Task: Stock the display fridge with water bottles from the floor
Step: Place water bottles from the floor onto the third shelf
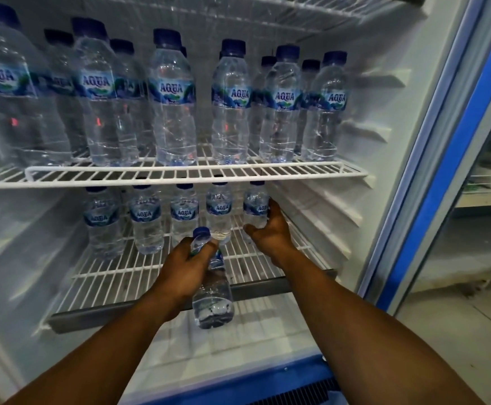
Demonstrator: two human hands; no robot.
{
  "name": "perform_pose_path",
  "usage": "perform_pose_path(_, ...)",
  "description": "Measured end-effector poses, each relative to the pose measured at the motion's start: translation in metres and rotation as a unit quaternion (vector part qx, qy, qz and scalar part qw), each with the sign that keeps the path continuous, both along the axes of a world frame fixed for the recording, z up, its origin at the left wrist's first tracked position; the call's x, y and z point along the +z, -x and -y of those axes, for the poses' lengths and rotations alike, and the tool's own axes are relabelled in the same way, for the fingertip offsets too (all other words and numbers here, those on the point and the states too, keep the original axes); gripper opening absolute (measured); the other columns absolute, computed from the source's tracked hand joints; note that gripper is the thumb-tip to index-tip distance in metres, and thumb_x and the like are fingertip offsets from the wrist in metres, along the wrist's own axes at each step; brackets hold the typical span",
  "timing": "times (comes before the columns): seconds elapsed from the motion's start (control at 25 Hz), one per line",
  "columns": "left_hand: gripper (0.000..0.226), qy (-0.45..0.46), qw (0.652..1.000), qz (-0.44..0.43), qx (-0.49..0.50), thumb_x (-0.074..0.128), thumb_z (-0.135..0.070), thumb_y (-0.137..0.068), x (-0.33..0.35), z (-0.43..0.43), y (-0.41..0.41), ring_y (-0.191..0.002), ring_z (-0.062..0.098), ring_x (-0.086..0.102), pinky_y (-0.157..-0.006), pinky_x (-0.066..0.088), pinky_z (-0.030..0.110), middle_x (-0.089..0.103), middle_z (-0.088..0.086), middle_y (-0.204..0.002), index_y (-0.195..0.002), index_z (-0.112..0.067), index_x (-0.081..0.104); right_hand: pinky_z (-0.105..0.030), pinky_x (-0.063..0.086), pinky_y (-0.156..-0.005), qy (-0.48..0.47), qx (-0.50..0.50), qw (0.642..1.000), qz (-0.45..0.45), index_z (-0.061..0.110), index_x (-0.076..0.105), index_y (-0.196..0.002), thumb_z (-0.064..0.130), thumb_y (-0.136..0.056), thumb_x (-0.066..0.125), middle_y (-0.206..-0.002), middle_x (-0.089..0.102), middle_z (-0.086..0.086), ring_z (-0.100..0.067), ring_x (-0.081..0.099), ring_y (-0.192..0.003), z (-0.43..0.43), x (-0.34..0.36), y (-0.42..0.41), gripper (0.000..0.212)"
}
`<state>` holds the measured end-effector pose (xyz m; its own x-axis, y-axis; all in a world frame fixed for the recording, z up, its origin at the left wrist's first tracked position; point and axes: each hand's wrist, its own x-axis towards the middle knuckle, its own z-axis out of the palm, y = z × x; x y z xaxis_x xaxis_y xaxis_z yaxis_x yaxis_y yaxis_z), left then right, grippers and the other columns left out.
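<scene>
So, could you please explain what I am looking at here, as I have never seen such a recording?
No machine here: a person wears one camera on the head, looking down at their two bare arms. They reach into an open display fridge. Its upper shelf carries many water bottles; on the lower shelf a row of five shows. The left hand grips a spare bottle near its neck, in front of the lower shelf. The right hand holds the rightmost bottle of that row.
</scene>
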<state>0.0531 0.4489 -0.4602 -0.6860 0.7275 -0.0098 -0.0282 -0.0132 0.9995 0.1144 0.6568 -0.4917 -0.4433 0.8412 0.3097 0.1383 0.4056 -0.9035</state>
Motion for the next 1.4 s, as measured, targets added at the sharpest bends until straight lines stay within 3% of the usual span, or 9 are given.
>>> perform_pose_path(0.08, 0.023, 0.02, 1.0, 0.006, 0.002, 0.06, -0.035, -0.094, 0.0, 0.0, 0.002, -0.068, 0.018, 0.073, -0.06, 0.056, 0.031, 0.071, 0.007, -0.099, -0.111, -0.02, 0.06, -0.025, 0.047, -0.086, -0.006, 0.001, 0.999, 0.043, 0.023, 0.043, -0.139, 0.012, -0.076, 0.081, -0.121, 0.059, 0.006, -0.014, 0.059, -0.107, -0.002, -0.001, -0.002, 0.074)
perform_pose_path(0.28, 0.026, 0.016, 1.0, 0.009, 0.003, 0.06, -0.036, -0.095, -0.001, 0.0, 0.001, -0.066, 0.016, 0.073, -0.055, 0.054, 0.026, 0.07, 0.008, -0.1, -0.114, -0.019, 0.059, -0.032, 0.051, -0.091, -0.026, -0.022, 0.997, 0.074, 0.021, 0.046, -0.132, 0.02, -0.072, 0.087, -0.125, 0.064, -0.004, -0.024, 0.063, -0.11, -0.006, -0.004, 0.003, 0.073)
perform_pose_path(0.44, 0.033, 0.017, 1.0, 0.016, 0.001, 0.061, -0.037, -0.093, -0.003, -0.001, 0.002, -0.074, 0.023, 0.074, -0.065, 0.057, 0.035, 0.069, 0.009, -0.106, -0.121, -0.019, 0.057, -0.028, 0.049, -0.089, -0.04, -0.023, 0.997, 0.066, 0.019, 0.048, -0.131, 0.021, -0.071, 0.088, -0.125, 0.065, -0.003, -0.023, 0.063, -0.111, -0.007, -0.005, 0.005, 0.072)
perform_pose_path(0.68, 0.03, 0.008, 1.0, 0.021, -0.003, 0.061, -0.035, -0.094, -0.002, 0.0, -0.001, -0.069, 0.023, 0.074, -0.059, 0.056, 0.032, 0.07, 0.012, -0.104, -0.118, -0.017, 0.057, -0.025, 0.045, -0.089, -0.058, -0.007, 0.996, 0.063, 0.016, 0.046, -0.138, 0.013, -0.077, 0.081, -0.128, 0.064, -0.006, -0.025, 0.061, -0.114, -0.005, -0.007, 0.001, 0.07)
perform_pose_path(0.96, 0.031, 0.009, 1.0, 0.011, -0.003, 0.06, -0.036, -0.094, -0.003, 0.002, -0.001, -0.075, 0.025, 0.075, -0.065, 0.058, 0.037, 0.07, 0.011, -0.108, -0.121, -0.019, 0.056, -0.023, 0.041, -0.09, -0.053, 0.003, 0.995, 0.082, 0.017, 0.043, -0.14, 0.015, -0.08, 0.08, -0.133, 0.06, -0.005, -0.025, 0.058, -0.119, -0.007, -0.006, 0.0, 0.071)
perform_pose_path(1.16, 0.03, 0.001, 1.0, 0.012, -0.009, 0.059, -0.034, -0.095, -0.001, 0.005, -0.003, -0.075, 0.021, 0.075, -0.063, 0.058, 0.034, 0.07, 0.007, -0.107, -0.121, -0.019, 0.056, -0.025, 0.044, -0.091, -0.023, -0.002, 0.988, 0.151, 0.011, 0.038, -0.141, 0.017, -0.077, 0.081, -0.134, 0.058, -0.009, -0.028, 0.058, -0.121, 0.002, 0.004, -0.008, 0.078)
perform_pose_path(1.2, 0.028, 0.001, 1.0, 0.002, -0.004, 0.059, -0.034, -0.095, 0.0, 0.006, -0.004, -0.073, 0.016, 0.074, -0.059, 0.057, 0.029, 0.07, 0.005, -0.106, -0.119, -0.019, 0.056, -0.027, 0.048, -0.09, -0.003, -0.02, 0.988, 0.154, 0.01, 0.041, -0.138, 0.015, -0.078, 0.078, -0.129, 0.06, -0.009, -0.03, 0.059, -0.118, 0.009, 0.012, -0.014, 0.071)
perform_pose_path(1.28, 0.026, 0.0, 1.0, -0.018, 0.003, 0.058, -0.035, -0.096, 0.001, 0.007, -0.004, -0.077, 0.012, 0.073, -0.059, 0.057, 0.025, 0.068, 0.002, -0.108, -0.118, -0.023, 0.055, -0.028, 0.05, -0.079, 0.028, -0.018, 0.992, 0.118, 0.012, 0.055, -0.115, 0.009, -0.083, 0.069, -0.105, 0.066, -0.006, -0.028, 0.064, -0.101, 0.03, 0.031, -0.035, 0.035)
perform_pose_path(1.4, 0.028, -0.003, 0.998, -0.047, 0.047, 0.06, -0.036, -0.095, 0.006, -0.004, -0.004, -0.088, 0.015, 0.069, -0.069, 0.059, 0.034, 0.066, 0.0, -0.115, -0.12, -0.026, 0.053, -0.029, 0.052, -0.068, 0.125, 0.16, 0.976, 0.076, 0.012, 0.065, -0.098, 0.012, -0.09, 0.066, -0.094, 0.071, -0.008, -0.027, 0.07, -0.088, 0.067, 0.054, -0.068, 0.008)
